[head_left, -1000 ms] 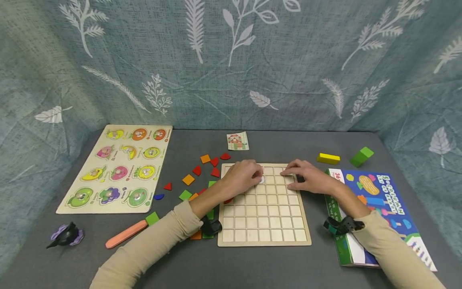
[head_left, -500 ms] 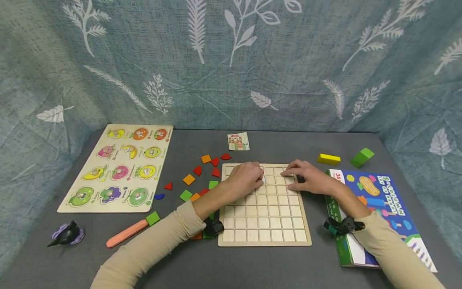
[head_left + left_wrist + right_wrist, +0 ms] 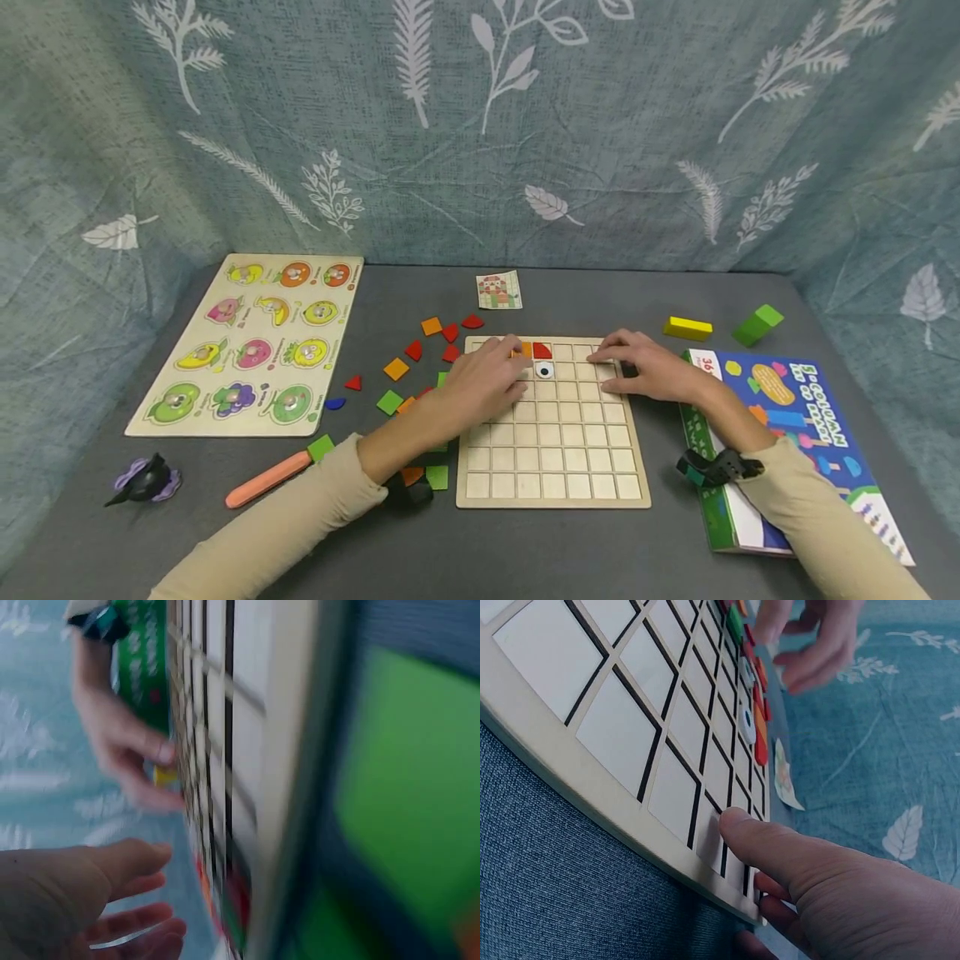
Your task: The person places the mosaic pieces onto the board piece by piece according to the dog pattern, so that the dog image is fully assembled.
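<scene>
My left hand [image 3: 483, 379] hovers over the left part of a wooden grid board [image 3: 555, 493], its fingers loose and holding nothing. In the left wrist view, the left hand's thumb and fingers [image 3: 139, 859] are spread apart. A white eye tile [image 3: 544, 370] with a black pupil lies in a cell of the second row. Above it sit a red rounded tile [image 3: 542, 351] and an orange tile [image 3: 527, 350]. My right hand [image 3: 645, 365] rests at the board's upper right edge, thumb [image 3: 739, 821] on the frame and cells. A second eye tile [image 3: 746, 673] shows in the right wrist view.
Loose red, orange and green tiles [image 3: 390, 402] lie left of the board. A picture card [image 3: 498, 290] lies behind it. At left are a fruit puzzle [image 3: 281, 400] and a pink stick [image 3: 266, 481]; at right, a box [image 3: 795, 433] and yellow block [image 3: 687, 328].
My left hand has let go of the white eye tile and drawn back to the left, uncovering it and the red and orange tiles. My right hand stays in place.
</scene>
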Action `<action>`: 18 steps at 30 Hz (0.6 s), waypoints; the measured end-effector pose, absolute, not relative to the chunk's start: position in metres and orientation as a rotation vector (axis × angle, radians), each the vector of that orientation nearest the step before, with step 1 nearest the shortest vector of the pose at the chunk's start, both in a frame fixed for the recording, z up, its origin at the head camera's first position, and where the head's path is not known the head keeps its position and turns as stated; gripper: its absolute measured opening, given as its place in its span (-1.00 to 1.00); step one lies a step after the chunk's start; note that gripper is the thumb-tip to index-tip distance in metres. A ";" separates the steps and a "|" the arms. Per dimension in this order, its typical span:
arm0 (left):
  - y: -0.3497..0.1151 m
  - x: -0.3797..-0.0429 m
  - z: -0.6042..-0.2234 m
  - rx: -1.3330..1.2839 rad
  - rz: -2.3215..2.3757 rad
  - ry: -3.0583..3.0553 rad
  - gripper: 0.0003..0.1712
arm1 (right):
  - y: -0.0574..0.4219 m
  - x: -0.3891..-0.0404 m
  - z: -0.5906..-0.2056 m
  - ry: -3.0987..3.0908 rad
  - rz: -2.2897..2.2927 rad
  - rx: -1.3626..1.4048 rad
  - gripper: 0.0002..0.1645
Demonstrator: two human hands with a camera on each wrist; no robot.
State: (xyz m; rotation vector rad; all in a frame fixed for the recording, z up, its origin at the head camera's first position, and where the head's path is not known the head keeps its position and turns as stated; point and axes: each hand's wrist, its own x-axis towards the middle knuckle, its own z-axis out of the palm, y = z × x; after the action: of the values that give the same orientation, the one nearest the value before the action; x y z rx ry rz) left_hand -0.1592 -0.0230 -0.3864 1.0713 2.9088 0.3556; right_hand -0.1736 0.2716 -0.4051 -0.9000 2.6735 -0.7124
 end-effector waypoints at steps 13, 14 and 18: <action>-0.201 -0.164 -0.382 0.772 0.447 2.934 -0.69 | 0.269 -0.175 -0.408 2.670 -0.720 -0.909 -0.51; -0.207 -0.158 -0.384 0.776 0.448 2.937 -0.69 | 0.269 -0.175 -0.407 2.668 -0.718 -0.904 -0.51; -0.219 -0.144 -0.391 0.803 0.470 2.956 -0.69 | 0.271 -0.174 -0.406 2.669 -0.707 -0.863 -0.50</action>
State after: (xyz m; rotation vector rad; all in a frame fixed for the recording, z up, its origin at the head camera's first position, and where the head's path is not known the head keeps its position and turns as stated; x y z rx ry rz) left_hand -0.1443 -0.2191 -0.3907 0.8031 2.9561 0.4704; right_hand -0.1740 0.2714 -0.4056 -0.8632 2.6692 -0.7074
